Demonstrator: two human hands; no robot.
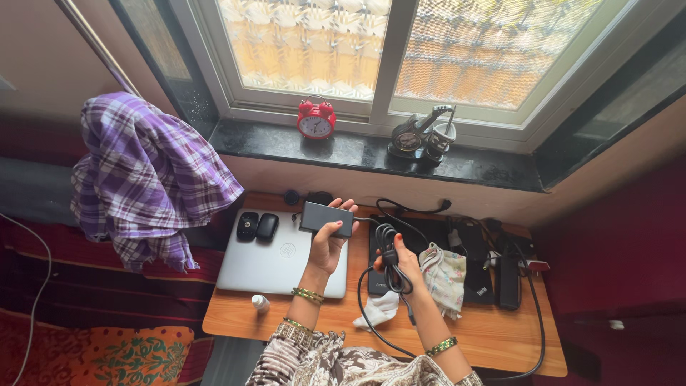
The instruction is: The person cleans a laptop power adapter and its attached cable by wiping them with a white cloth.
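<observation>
- My left hand [327, 243] is raised over the desk [493, 336] near the middle of the frame, fingers [336, 226] clamped around a flat grey power brick [327, 217], thumb on the near edge.
- My right hand [406, 263] is just to the right of it, fingers closed on a bundle of black cable [389, 261] wound into loops; the brick and the bundle are both off the desk, in my grip.
- Done so far, by my reading: a good part of the cable is already gathered into a coil.
- Left to do: a long run of it hangs below the bundle and sweeps along the desk's near edge to the lower right (so the winding looks only partly finished).
- Under my left hand lies a closed silver laptop [275, 264], with two small black oval cases [257, 226] on its upper left corner.
- A small white bottle [261, 302] stands near the laptop's lower left corner, and a white crumpled cloth [379, 309] lies below my right hand.
- A printed pouch [446, 277] sits just right of my right hand, touching it or nearly so; I can't tell which.
- More black adapters [509, 282] and leads crowd the right part of the desk, not yet sorted.
- On the sill [357, 150] above: a red alarm clock [316, 119].
</observation>
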